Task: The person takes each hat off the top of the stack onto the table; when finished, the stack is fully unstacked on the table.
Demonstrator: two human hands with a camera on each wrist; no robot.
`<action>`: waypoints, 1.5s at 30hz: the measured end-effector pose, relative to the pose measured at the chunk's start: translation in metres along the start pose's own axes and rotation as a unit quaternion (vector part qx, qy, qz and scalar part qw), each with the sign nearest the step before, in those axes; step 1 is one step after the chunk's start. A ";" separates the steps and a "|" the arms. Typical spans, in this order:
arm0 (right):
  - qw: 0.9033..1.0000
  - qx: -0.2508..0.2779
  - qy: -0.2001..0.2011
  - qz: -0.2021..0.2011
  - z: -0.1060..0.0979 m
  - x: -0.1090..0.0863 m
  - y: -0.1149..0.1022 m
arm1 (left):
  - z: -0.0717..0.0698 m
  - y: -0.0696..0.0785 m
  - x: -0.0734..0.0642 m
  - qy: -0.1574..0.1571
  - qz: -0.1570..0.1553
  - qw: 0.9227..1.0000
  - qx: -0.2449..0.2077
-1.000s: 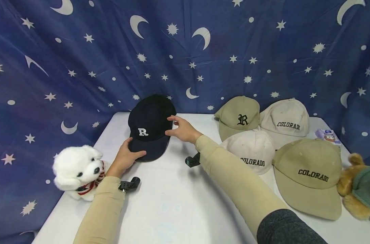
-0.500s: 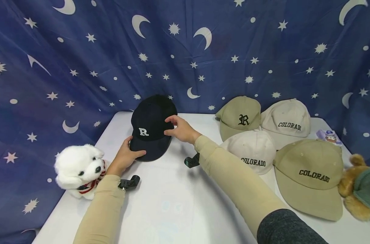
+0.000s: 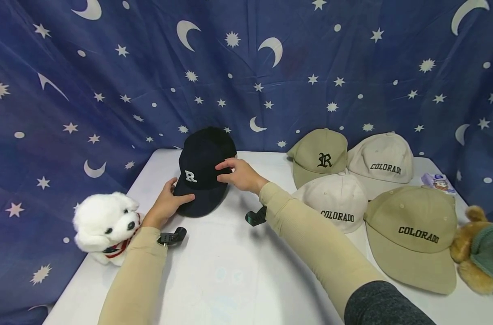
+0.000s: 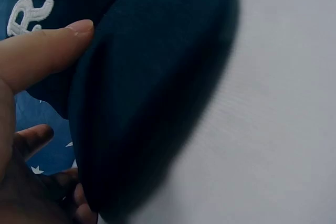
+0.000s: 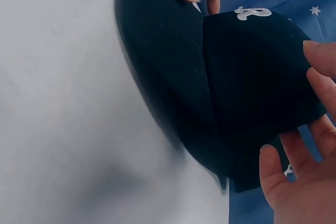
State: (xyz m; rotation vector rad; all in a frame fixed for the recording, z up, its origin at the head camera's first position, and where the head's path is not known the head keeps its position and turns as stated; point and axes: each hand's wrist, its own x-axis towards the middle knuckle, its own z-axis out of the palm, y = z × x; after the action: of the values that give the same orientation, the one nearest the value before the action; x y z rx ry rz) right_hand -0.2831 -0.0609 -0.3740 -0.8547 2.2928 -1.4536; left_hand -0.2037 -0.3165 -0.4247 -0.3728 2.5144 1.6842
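A dark navy baseball cap (image 3: 206, 162) with a white letter R sits at the back left of the white table (image 3: 214, 289), brim toward me. My left hand (image 3: 165, 203) holds the left side of its brim, thumb on top and the other fingers by the edge. The brim (image 4: 142, 93) fills much of the left wrist view. My right hand (image 3: 240, 175) touches the right side of the crown with fingers spread and thumb apart from the index finger. In the right wrist view, fingertips (image 5: 320, 59) rest along the crown (image 5: 257, 77).
On the right stand a tan R cap (image 3: 320, 155), two cream Colorado caps (image 3: 382, 155) (image 3: 332, 194) and a large tan Colorado cap (image 3: 413, 234). A white plush dog (image 3: 104, 221) is at left, a brown plush toy (image 3: 478, 253) at right. A starry curtain (image 3: 246, 67) hangs behind.
The navy cap has turned slightly and its left side has shifted right. My left hand has moved with it a little, and my right hand has slid slightly down and left along the crown.
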 end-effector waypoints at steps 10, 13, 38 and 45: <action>1.000 -0.006 0.003 0.002 0.002 -0.007 0.001 | -0.001 0.001 0.007 -0.005 0.001 0.999 -0.045; 1.000 -0.005 0.004 0.007 0.001 -0.008 0.000 | -0.001 0.002 0.004 -0.006 0.005 0.999 -0.048; 0.998 0.022 0.056 -0.019 -0.036 -0.031 -0.003 | 0.011 0.034 -0.039 -0.018 0.044 0.999 0.002; 0.995 0.029 0.086 -0.031 -0.050 -0.045 -0.008 | 0.020 0.040 -0.044 -0.050 0.058 0.997 0.003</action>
State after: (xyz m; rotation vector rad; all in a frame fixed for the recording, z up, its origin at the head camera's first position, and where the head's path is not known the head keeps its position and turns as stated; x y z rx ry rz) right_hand -0.2724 0.0009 -0.3475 -0.8213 2.3513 -1.6716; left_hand -0.1721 -0.2770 -0.3868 -0.1393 2.5129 1.6877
